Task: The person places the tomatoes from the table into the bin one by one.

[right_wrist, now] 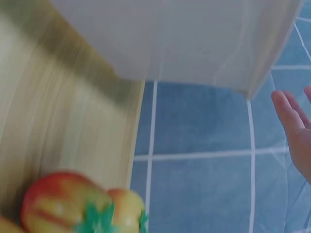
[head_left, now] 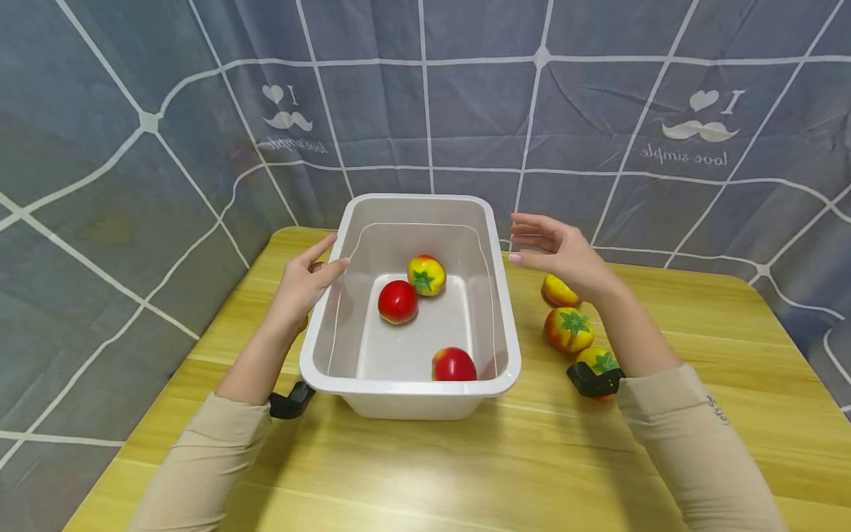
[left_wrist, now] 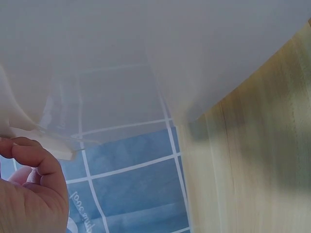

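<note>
A whitish plastic basin (head_left: 414,403) stands on the table, with two red tomato-like fruits, one at the middle (head_left: 397,302) and one near the front wall (head_left: 455,365), and a yellow-red fruit (head_left: 427,279) with a green star-shaped top inside. My left hand (head_left: 302,284) grips the basin's left rim, thumb over the edge; in the left wrist view, its curled fingers (left_wrist: 41,162) are under the rim. Off the right rim, my right hand (head_left: 561,255) is raised with its fingers extended, touching nothing. In the right wrist view, a small gap separates its fingertips (right_wrist: 282,104) from the basin.
Several yellow-red fruits lie on the wooden table (head_left: 412,473) right of the basin, one under my right hand (head_left: 560,291), one (head_left: 569,329) nearer me, another (head_left: 598,360) partly hidden by the black wrist device (head_left: 594,380). A grey-blue gridded curtain (head_left: 479,111) hangs behind.
</note>
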A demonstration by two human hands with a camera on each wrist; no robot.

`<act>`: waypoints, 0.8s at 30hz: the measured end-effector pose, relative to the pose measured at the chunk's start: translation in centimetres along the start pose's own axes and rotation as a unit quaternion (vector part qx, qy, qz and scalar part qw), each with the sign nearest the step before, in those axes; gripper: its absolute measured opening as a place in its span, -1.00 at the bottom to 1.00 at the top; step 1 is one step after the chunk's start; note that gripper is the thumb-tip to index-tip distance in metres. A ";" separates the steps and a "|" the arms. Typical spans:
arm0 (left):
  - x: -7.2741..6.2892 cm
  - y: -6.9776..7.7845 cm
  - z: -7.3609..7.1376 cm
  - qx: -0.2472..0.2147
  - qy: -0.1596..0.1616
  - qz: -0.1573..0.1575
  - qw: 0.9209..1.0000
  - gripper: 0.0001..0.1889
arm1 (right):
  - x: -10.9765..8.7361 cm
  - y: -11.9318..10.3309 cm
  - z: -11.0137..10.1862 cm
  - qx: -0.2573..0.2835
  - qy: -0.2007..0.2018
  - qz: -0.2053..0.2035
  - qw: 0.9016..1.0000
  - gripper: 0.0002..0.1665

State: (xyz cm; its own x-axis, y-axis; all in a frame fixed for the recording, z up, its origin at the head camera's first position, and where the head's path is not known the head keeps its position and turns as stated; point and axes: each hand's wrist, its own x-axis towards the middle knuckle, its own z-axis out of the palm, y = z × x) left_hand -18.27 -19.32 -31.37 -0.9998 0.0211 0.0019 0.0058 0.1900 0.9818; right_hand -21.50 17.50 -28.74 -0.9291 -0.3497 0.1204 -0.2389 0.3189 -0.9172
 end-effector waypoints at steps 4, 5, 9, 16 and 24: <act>0.0 0.0 0.1 0.000 0.002 0.002 1.000 -0.35 | -1.5 0.6 -1.6 -0.009 0.010 0.003 1.000 -0.32; -0.1 0.0 0.1 0.002 0.003 0.003 1.000 -0.35 | -1.9 0.8 -1.9 -0.012 0.012 0.004 1.000 -0.32; -0.2 0.1 0.1 0.005 0.003 0.000 1.000 -0.35 | -3.6 1.5 -3.4 -0.029 0.024 0.008 0.999 -0.34; -0.2 0.1 0.1 0.012 0.006 -0.003 1.000 -0.35 | -6.5 3.0 -5.4 -0.037 0.034 0.010 0.999 -0.36; -0.2 0.2 0.1 0.010 0.004 -0.003 1.000 -0.35 | -9.8 5.7 -6.4 -0.057 0.017 0.016 0.998 -0.32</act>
State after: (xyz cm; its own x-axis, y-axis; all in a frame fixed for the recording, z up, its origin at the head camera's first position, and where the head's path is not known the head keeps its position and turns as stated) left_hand -18.07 -19.21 -31.23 -0.9999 0.0112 -0.0028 -0.0004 0.2099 0.9777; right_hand -15.52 28.40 -32.68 -0.9452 -0.3089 0.1059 -0.2375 0.4279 -0.8721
